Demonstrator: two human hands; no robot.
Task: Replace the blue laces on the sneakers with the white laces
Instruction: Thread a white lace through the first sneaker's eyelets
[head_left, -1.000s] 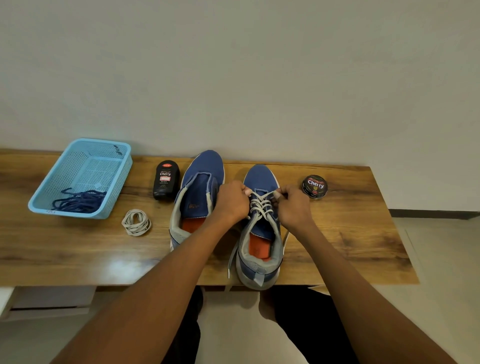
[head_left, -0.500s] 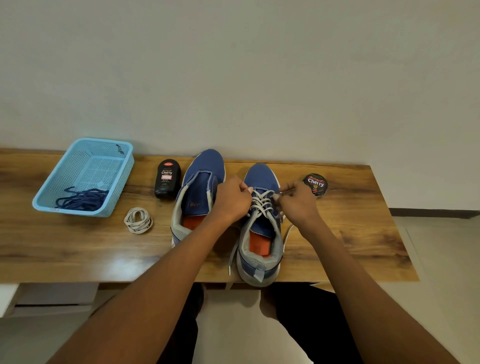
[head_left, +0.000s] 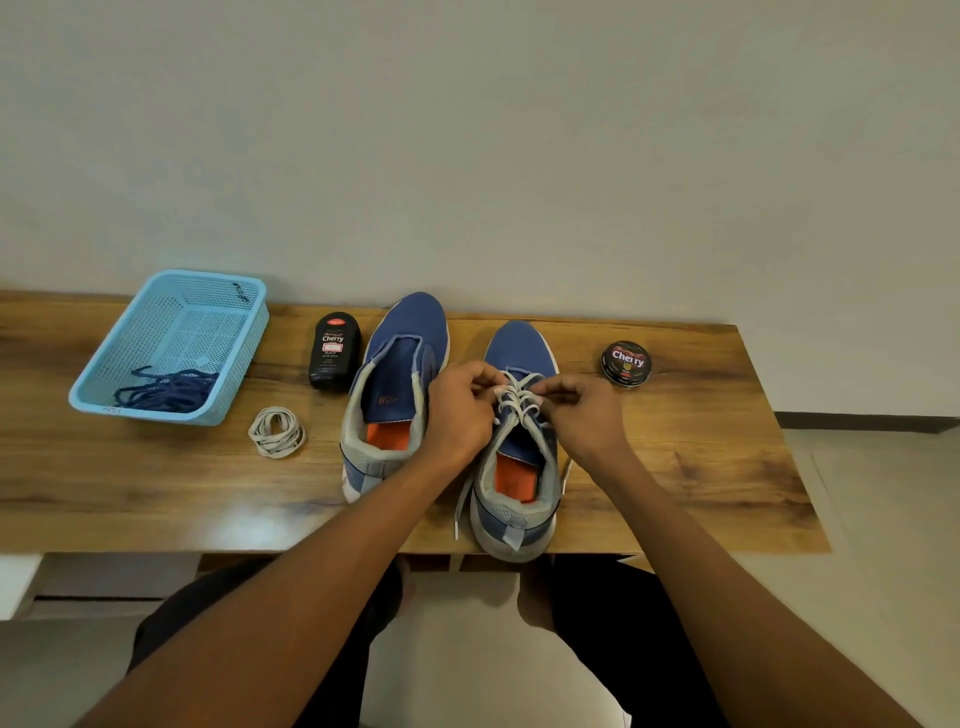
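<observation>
Fingers of both hands pinch the white lace (head_left: 517, 397) on the right sneaker (head_left: 517, 457): left hand (head_left: 460, 410) beside it, right hand (head_left: 587, 413) opposite. Left of the unlaced sneaker (head_left: 395, 395), a coiled white lace (head_left: 276, 432) lies near the basket (head_left: 156, 332) holding blue laces (head_left: 166, 392).

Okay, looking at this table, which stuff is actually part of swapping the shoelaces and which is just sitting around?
Part of the job:
right sneaker, being laced
white lace, pinched by left hand and right hand
left sneaker, unlaced
coiled white lace
blue laces in the basket

Just lying about:
polish bottle
polish tin
</observation>
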